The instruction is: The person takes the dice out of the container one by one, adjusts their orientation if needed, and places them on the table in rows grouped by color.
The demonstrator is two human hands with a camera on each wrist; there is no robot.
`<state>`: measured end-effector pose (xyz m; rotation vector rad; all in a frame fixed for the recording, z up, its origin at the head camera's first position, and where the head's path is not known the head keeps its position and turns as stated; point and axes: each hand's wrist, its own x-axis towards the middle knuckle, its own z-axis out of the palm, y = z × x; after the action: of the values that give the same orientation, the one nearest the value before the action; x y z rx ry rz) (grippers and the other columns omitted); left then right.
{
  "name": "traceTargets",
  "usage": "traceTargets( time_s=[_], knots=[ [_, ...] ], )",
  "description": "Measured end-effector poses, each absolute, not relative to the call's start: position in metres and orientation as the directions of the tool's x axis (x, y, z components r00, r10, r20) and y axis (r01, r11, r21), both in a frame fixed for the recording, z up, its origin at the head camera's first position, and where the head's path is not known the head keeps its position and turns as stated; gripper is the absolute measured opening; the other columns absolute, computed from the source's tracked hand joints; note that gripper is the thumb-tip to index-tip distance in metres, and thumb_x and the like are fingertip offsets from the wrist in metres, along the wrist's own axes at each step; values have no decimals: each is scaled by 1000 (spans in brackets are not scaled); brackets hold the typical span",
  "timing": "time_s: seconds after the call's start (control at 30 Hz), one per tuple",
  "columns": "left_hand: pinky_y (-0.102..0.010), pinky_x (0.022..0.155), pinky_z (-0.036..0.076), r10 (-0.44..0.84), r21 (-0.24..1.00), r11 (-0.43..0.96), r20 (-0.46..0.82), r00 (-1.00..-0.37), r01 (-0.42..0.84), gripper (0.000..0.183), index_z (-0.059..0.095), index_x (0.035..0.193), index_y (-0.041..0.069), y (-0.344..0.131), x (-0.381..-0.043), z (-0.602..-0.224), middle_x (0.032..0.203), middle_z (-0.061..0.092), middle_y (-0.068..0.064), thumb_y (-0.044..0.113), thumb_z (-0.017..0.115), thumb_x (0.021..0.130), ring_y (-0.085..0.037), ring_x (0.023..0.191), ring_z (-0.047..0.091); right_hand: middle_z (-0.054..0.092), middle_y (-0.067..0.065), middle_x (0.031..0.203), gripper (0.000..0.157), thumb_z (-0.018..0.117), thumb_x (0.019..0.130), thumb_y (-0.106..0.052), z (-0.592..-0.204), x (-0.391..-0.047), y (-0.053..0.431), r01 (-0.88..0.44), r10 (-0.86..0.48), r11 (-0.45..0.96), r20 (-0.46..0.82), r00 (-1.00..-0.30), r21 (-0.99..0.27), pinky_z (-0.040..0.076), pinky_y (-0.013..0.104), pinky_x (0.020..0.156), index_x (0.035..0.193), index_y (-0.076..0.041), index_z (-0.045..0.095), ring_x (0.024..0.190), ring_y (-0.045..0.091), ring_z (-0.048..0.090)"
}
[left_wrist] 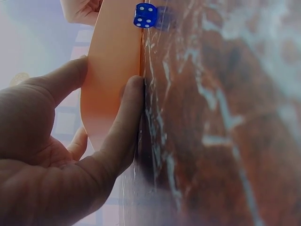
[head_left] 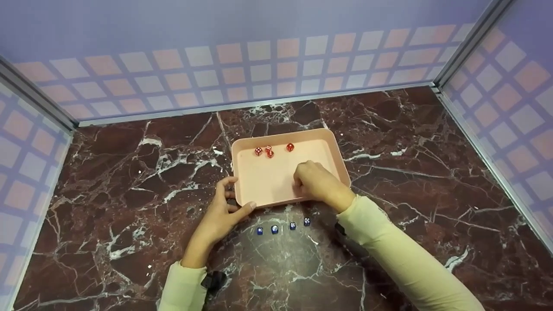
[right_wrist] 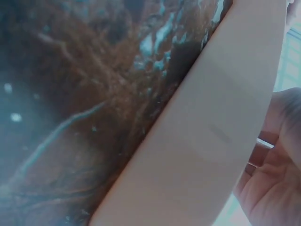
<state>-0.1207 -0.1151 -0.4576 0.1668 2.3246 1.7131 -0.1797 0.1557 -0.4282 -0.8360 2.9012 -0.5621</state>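
Observation:
A shallow pale-pink tray (head_left: pixel 268 190) rests on the marble-patterned surface. My left hand (head_left: pixel 223 214) grips its near left corner; in the left wrist view the thumb and fingers spread along the outside of the tray wall (left_wrist: pixel 115 52). Inside the tray's right half, my right hand (head_left: pixel 317 181) reaches down over the near wall with bent fingers. Its fingertips are hidden, so what they hold cannot be seen. Near the far wall lie red dice: a cluster of three (head_left: pixel 269 153) and a single red die (head_left: pixel 290 147) to their right.
Several blue dice stand in a spaced row in front of the tray, from the leftmost blue die (head_left: pixel 259 231) to the rightmost blue die (head_left: pixel 307 221). Patterned panels (head_left: pixel 259 71) close off the back and both sides of the surface.

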Motion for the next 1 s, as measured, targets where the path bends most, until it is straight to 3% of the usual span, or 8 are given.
traceTargets(
  time_s=[0.4,0.63,0.8,1.0],
  knots=[
    [-36,72,62,232,951,303,-137,-963,-62,73,32,151,10,-115,-122,-458,121,56,-27,12,80,95,-30,84,72,77,10,81,21,66,70,13,-426,-177,157,-396,-460,811,-52,-886,-430,62,50,75,75,-3,80,79,36,71],
    [-36,70,61,231,953,299,-126,-965,-53,73,33,151,10,-114,-122,-459,120,56,-26,12,81,95,-28,82,71,78,10,82,24,64,71,13,-425,-177,157,-372,-444,819,-72,-893,-437,62,51,77,76,-4,81,81,36,71],
    [-39,72,61,231,953,298,-130,-964,-57,73,33,150,11,-113,-121,-460,119,56,-26,13,81,95,-29,84,71,77,12,88,17,71,78,8,-427,-176,162,-390,-447,799,-18,-894,-459,62,49,82,84,-3,82,87,35,72],
    [-38,71,63,244,959,276,-130,-961,-59,73,32,151,10,-115,-122,-460,117,56,-26,11,80,96,-30,83,73,70,13,92,9,76,87,2,-421,-160,178,-515,-514,690,157,-844,-509,61,43,81,95,2,80,85,30,69]
  ],
)
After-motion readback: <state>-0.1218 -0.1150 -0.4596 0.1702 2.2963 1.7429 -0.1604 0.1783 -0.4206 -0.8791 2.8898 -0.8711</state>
